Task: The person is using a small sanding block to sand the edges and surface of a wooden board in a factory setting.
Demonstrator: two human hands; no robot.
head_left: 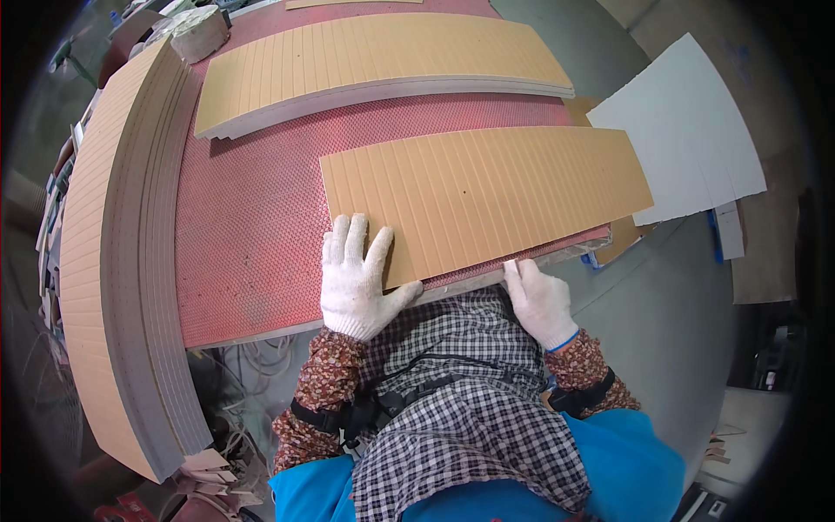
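Note:
A tan panel with parallel grooved lines (487, 196) lies at a slant on the red mesh-patterned tabletop (252, 226), close to its near edge. My left hand (357, 283), in a white knit glove, rests with fingers spread over the panel's near left corner, the thumb reaching along the table edge. Gloved alike, my right hand (539, 304) is at the near table edge, below the panel's middle. Its fingers are curled in, their tips against the edge; whatever they might grip is hidden.
Behind the panel lies a stack of similar tan panels (383, 56). A tall stack of them (130, 252) runs along the table's left side. A white sheet (683, 130) juts past the right end. A pale roll (200, 35) sits far left; cables (252, 365) hang below.

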